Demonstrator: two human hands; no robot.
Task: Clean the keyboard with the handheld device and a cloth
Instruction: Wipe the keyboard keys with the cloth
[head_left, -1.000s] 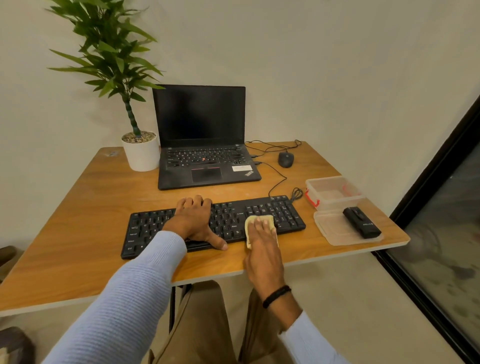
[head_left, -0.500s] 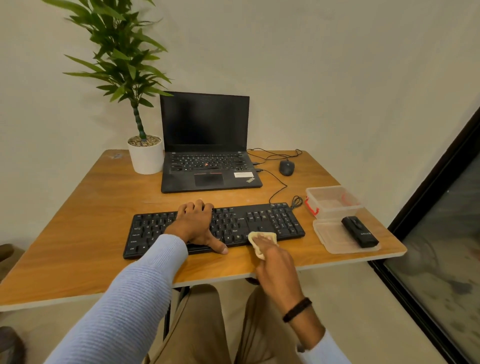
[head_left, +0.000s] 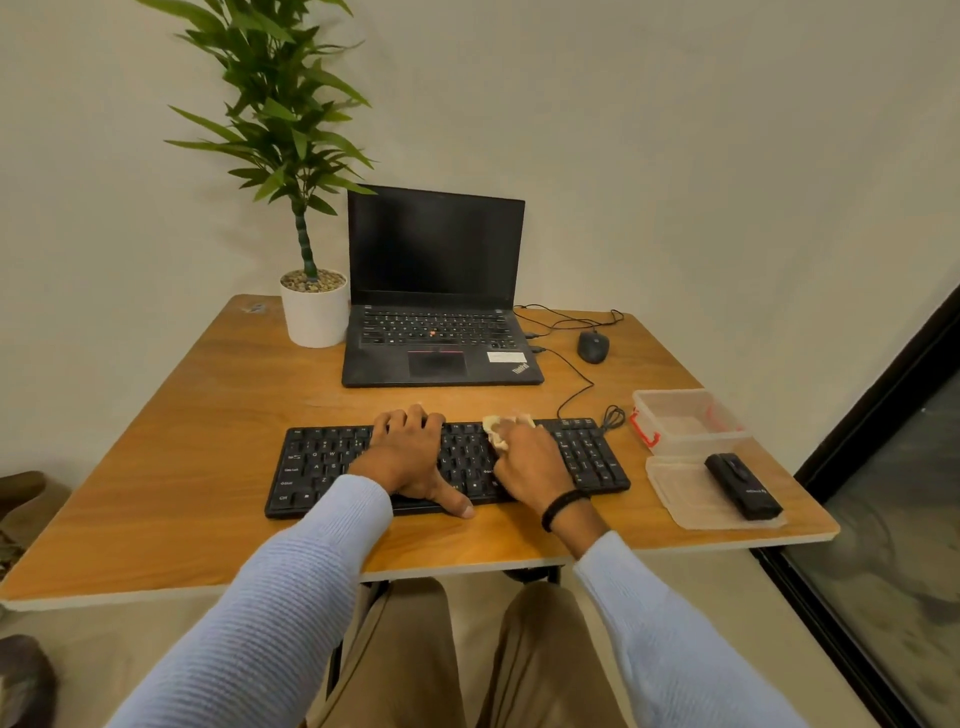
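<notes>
Our right hand (head_left: 530, 462), gripping the bunched cloth (head_left: 498, 428), has swept from the keyboard's (head_left: 587, 457) near edge to its top row, our left hand (head_left: 410, 457) resting spread on the keys, so wiping goes on, the device (head_left: 743, 486) idle on the lid (head_left: 675, 493).

Matt plastic keyboard (head_left: 582, 457) on smooth wood-grain table (head_left: 208, 441)

Middle of keyboard (head_left: 322, 462) under left hand (head_left: 410, 457); cloth (head_left: 495, 432) mostly beneath right fingers (head_left: 515, 435).

The left hand (head_left: 410, 457) rests flat on the keyboard (head_left: 587, 457); the right hand (head_left: 530, 460) presses a cloth (head_left: 496, 428) on its far keys.
</notes>
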